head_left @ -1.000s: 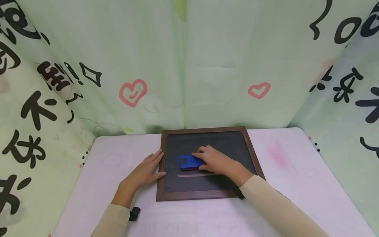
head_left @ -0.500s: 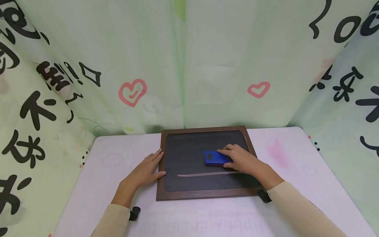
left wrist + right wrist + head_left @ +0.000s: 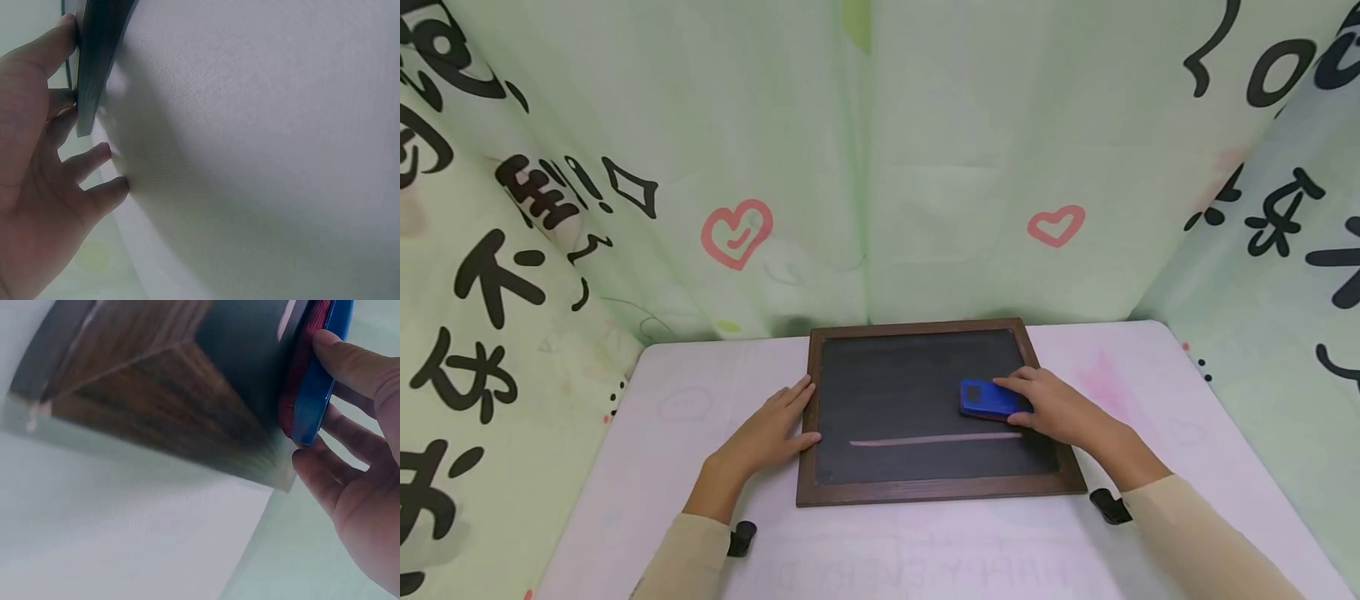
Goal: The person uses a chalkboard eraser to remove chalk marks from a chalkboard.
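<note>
Closest to the person, two cream sleeves reach over the pale pink bench (image 3: 647,467). The left hand (image 3: 765,439) lies flat on the bench with straight fingers, its fingertips touching the left side of the wooden frame of the chalkboard (image 3: 917,492). This grip is loose and holds nothing. In the left wrist view the fingers (image 3: 94,156) rest against the dark edge of the board.

The chalkboard lies flat in the middle of the bench. It is dark grey with a brown frame. A long pale chalk line (image 3: 936,439) runs across its lower part.

A bit farther on, the right hand (image 3: 1060,408) has its grip closed around a blue eraser (image 3: 988,399). The eraser sits on the right part of the board, just above the chalk line, sticking out to the left of the fingers. It is a blue block, and the right wrist view shows a red pad (image 3: 300,375) under it, pressed on the board.

Behind the bench hangs a green curtain (image 3: 865,167) with pink hearts and black letters.
</note>
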{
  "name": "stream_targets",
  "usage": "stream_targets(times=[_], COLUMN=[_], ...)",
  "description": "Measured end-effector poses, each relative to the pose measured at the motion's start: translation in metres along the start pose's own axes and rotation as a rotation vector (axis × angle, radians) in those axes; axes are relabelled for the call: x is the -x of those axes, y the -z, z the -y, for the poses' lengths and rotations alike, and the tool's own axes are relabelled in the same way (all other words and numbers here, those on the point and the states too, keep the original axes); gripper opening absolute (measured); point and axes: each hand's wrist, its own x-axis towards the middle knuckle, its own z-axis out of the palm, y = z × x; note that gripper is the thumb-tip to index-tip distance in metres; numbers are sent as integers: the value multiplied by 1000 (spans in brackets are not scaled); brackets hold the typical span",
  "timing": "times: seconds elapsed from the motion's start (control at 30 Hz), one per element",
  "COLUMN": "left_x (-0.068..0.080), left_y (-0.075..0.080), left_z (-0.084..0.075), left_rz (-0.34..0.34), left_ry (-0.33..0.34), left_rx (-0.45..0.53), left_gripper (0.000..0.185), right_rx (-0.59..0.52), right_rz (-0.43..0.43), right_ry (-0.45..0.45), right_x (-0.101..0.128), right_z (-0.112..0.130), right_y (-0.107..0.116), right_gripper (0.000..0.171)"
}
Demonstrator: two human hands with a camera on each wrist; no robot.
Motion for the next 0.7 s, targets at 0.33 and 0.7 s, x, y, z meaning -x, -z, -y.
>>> stream_targets(times=[0.33, 0.7], left_x=[-2, -1], left_y=[-2, -2], left_z=[0, 0], left_rz=[4, 7], left_ry=[13, 23], left_rx=[8, 13], left_gripper=[82, 82], right_rx=[-2, -58], right_rz=[-3, -17], right_ry=[-28, -53], right_x=[10, 25], right_z=[-4, -1], right_y=[7, -2], right_gripper=[60, 61])
